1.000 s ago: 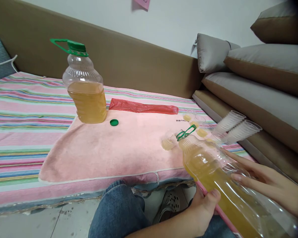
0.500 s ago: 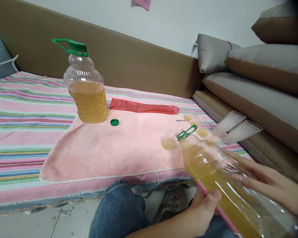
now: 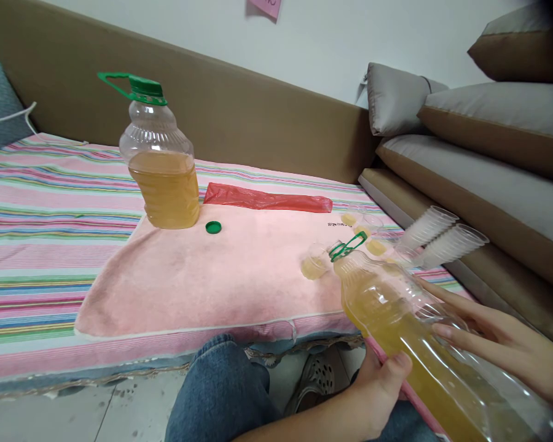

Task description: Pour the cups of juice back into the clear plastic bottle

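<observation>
A large clear plastic bottle [image 3: 410, 331] of yellow liquid lies tilted in my two hands, its mouth pointing left and lower than a level pour would show clearly. Its green handle ring [image 3: 348, 247] sits round the neck. My left hand [image 3: 380, 390] grips the bottle's lower left side, thumb on top. My right hand [image 3: 502, 341] holds the other side, fingers stretched along it. Right at the mouth is a clear plastic cup [image 3: 314, 265] with pale yellow liquid, on the pink towel [image 3: 203, 282]. Whether liquid is flowing I cannot tell.
A second bottle [image 3: 166, 190] with a green cap stands at left, beside a loose green cap [image 3: 213, 228]. Behind lies a red plastic bag [image 3: 267, 200]. Several filled cups [image 3: 375, 247] and two stacks of cups [image 3: 451, 245] are at right, near piled cushions [image 3: 488, 166].
</observation>
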`<state>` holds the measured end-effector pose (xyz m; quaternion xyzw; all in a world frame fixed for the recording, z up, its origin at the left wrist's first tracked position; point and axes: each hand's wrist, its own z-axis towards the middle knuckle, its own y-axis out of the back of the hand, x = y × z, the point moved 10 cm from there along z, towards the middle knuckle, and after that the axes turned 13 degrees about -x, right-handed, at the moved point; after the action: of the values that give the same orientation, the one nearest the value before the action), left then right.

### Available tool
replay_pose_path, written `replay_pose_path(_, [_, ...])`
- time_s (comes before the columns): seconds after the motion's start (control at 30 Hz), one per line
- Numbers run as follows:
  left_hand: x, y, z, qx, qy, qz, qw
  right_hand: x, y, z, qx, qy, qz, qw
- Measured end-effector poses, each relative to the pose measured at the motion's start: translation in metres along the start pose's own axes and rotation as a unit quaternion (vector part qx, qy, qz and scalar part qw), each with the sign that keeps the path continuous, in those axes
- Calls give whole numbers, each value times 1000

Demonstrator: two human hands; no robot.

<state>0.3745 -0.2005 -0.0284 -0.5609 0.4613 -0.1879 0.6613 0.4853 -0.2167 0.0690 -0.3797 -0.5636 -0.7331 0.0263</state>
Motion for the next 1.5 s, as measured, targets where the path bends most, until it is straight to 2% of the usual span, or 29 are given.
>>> replay_pose_path(0.17, [-1,1,0,-4,2,9,1000,-3,1,-1,4,-6,-11,1000])
replay_pose_path(0.3, [-10,-1,3,-11,14,24,1000,3,0,2,1,-4,-5,1000])
replay_pose_path(0.43, [-32,-7,9,2,-12,38,999,11,-3,4,-6,-19,40,999])
replay_pose_path(0.57, [-51,-9,13,15,-31,53,998,14,-2,1,-44,-42,76,995])
replay_pose_path(0.77, [-77,-3,8,12,-27,148,989,41,-3,-10,-129,3,119,984])
replay_pose_path(0.97, [-111,5,-10,38,-44,255,965,47,-33,-28,-155,52,205,965])
replay_pose_path(1.07, [-134,15,-20,38,-76,281,956,56,-52,-31,-153,95,260,949])
replay_pose_path(1.2, [-178,29,-34,19,-153,337,929,96,-78,-23,-116,144,350,918])
replay_pose_path(1.37, [-252,49,-50,-77,-273,388,877,154,-106,5,-88,150,463,869])
replay_pose_path(1.5, [-318,57,-74,-161,-356,405,827,200,-137,32,-61,166,547,818])
